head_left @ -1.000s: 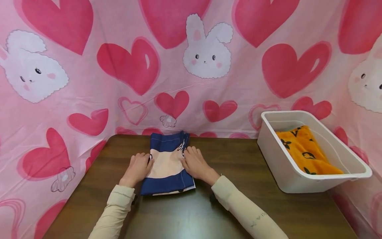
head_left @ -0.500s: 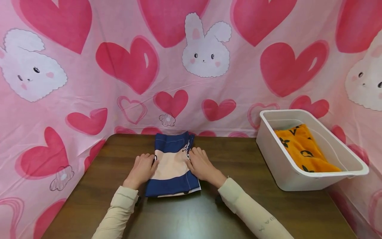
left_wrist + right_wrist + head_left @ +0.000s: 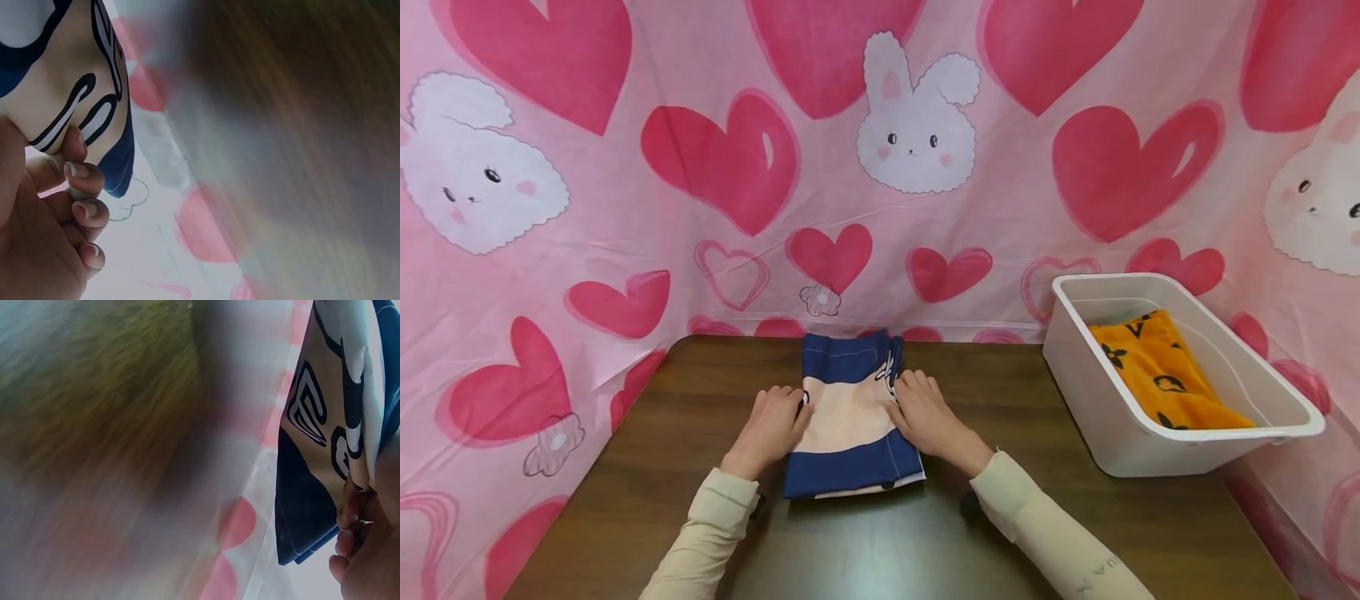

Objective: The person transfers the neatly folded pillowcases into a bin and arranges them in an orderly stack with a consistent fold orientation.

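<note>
A folded navy and beige cloth (image 3: 847, 416) with dark-outlined white lettering is held between both hands over the brown table (image 3: 985, 392). My left hand (image 3: 774, 427) pinches its left edge, with fingers curled underneath, as the left wrist view shows at the cloth's printed side (image 3: 69, 75). On the opposite edge, my right hand (image 3: 936, 418) grips the layers between thumb and fingers. In the right wrist view the cloth (image 3: 309, 487) hangs with its folded layers stacked together, and part of that hand is cut off by the frame.
A white plastic bin (image 3: 1093, 408) stands at the table's right side, with a folded orange cloth (image 3: 1157, 375) with dark motifs inside. Pink fabric (image 3: 842, 67) printed with hearts and rabbits hangs around the back and sides.
Both hands have shifted to the right together, carrying the folded cloth a short way along and slightly toward the near side. The bin stays where it was.
</note>
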